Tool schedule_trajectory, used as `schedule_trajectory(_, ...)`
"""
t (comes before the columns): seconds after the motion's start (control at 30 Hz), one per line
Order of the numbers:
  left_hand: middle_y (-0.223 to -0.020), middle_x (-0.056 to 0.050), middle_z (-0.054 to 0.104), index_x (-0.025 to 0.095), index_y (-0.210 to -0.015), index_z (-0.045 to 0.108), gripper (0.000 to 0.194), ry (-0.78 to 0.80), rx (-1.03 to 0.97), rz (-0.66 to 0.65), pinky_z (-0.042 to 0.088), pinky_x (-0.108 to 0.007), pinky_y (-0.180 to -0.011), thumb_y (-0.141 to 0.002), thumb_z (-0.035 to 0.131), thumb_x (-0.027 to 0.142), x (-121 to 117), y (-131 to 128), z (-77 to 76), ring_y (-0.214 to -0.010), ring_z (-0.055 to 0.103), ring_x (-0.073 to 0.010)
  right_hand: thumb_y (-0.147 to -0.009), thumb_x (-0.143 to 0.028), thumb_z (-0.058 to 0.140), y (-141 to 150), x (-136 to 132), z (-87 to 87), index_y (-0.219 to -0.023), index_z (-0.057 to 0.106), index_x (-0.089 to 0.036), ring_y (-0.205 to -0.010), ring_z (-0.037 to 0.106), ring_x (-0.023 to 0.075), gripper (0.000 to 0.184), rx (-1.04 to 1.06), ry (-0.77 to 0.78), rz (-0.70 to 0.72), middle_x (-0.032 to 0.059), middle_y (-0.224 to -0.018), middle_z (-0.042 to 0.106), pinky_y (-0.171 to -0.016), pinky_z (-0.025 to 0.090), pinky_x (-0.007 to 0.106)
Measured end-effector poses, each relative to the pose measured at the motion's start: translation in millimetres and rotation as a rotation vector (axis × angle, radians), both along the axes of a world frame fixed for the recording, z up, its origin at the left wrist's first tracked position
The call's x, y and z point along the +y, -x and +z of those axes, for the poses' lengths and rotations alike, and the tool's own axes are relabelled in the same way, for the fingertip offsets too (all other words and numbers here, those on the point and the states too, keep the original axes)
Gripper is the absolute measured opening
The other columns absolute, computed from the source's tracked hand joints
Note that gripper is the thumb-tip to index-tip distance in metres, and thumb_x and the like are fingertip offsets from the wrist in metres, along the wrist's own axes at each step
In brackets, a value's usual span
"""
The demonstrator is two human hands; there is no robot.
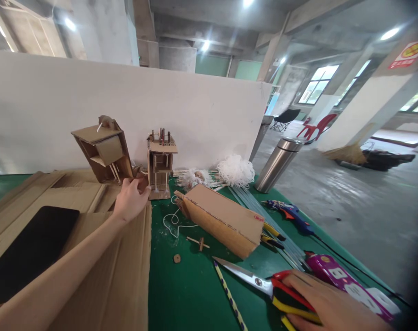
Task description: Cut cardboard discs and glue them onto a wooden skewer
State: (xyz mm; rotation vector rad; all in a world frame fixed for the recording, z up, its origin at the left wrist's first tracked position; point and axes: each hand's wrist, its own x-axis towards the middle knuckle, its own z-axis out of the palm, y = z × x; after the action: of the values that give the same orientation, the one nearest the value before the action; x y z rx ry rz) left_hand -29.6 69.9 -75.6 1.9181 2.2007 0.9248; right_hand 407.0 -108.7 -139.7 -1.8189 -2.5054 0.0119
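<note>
My left hand [130,198] reaches forward over the flat cardboard sheet [119,276] and its fingers close on the base of a tilted cardboard model [104,151] that leans against the white wall. A second, upright cardboard model [160,162] stands just right of that hand. My right hand [328,304] lies at the lower right on the red and yellow handles of a pair of scissors [255,280], fingers fairly flat over them. A folded cardboard box [223,218] lies between the two hands on the green table [191,294].
A black pad [30,250] rests on the cardboard at left. A steel flask [278,164], white string bundle [235,170], blue glue gun [291,214], purple power strip [347,282], striped stick [229,296] and small wooden parts [199,242] sit on the table. The table edge runs along the right.
</note>
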Motion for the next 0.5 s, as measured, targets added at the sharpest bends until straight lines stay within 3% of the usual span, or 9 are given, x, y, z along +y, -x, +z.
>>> schedule_trajectory(0.07,-0.108,-0.010,0.060,0.019,-0.095,0.061,0.030,-0.061,-0.019,0.000,0.051,-0.037,-0.077,-0.083,0.051,0.045,-9.5,3.4,2.9,-0.087,0.067,-0.0246,-0.078,-0.042,0.069,5.3,-2.6,5.3,-0.109,0.073,-0.030,-0.095,0.071,0.0333,0.033,-0.013,-0.063,0.048,0.0102,-0.109,0.073,-0.077,0.058,0.041)
schedule_trajectory(0.13,-0.087,-0.004,0.061,0.021,-0.076,0.055,0.023,-0.112,-0.024,-0.022,0.048,-0.033,-0.072,-0.082,0.052,0.044,-17.2,5.8,3.9,-0.079,0.063,-0.0209,-0.084,-0.040,0.062,31.7,-1.1,21.0,-0.100,0.074,-0.029,-0.089,0.071,0.0317,0.022,0.008,-0.076,0.090,0.0096,-0.102,0.074,-0.071,0.057,0.041)
schedule_trajectory(0.2,-0.066,0.001,0.052,0.023,-0.063,0.042,0.026,-0.136,-0.016,-0.080,0.044,-0.029,-0.063,-0.080,0.053,0.040,-23.5,5.9,2.5,-0.065,0.056,-0.0173,-0.091,-0.037,0.054,75.3,6.6,41.9,-0.095,0.072,-0.027,-0.083,0.070,0.0273,0.021,0.099,-0.028,0.145,0.0078,-0.095,0.072,-0.069,0.056,0.039)
schedule_trajectory(0.3,-0.057,0.005,0.042,0.024,-0.062,0.033,0.026,-0.139,0.006,-0.216,0.037,-0.025,-0.055,-0.079,0.052,0.029,-32.8,2.3,-2.6,-0.054,0.045,-0.0136,-0.093,-0.029,0.054,144.8,27.4,63.8,-0.109,0.068,-0.026,-0.095,0.064,0.0259,0.021,0.211,0.061,0.272,0.0074,-0.106,0.066,-0.077,0.055,0.039)
schedule_trajectory(0.43,-0.063,0.005,0.050,0.022,-0.075,0.048,0.005,-0.119,0.049,-0.376,0.038,-0.025,-0.057,-0.077,0.048,0.018,-44.1,-0.6,-9.6,-0.055,0.047,-0.0132,-0.093,-0.023,0.052,193.1,55.2,57.1,-0.115,0.066,-0.017,-0.105,0.056,0.0311,0.027,0.183,-0.038,0.288,0.0128,-0.113,0.060,-0.086,0.052,0.049)
schedule_trajectory(0.5,-0.071,0.003,0.055,0.022,-0.089,0.059,0.017,-0.097,0.072,-0.448,0.040,-0.026,-0.059,-0.080,0.046,0.016,-46.6,0.3,-12.5,-0.058,0.052,-0.0137,-0.092,-0.023,0.052,198.1,62.3,46.4,-0.114,0.066,-0.015,-0.104,0.056,0.0316,0.027,0.152,-0.074,0.274,0.0139,-0.110,0.060,-0.085,0.052,0.050)
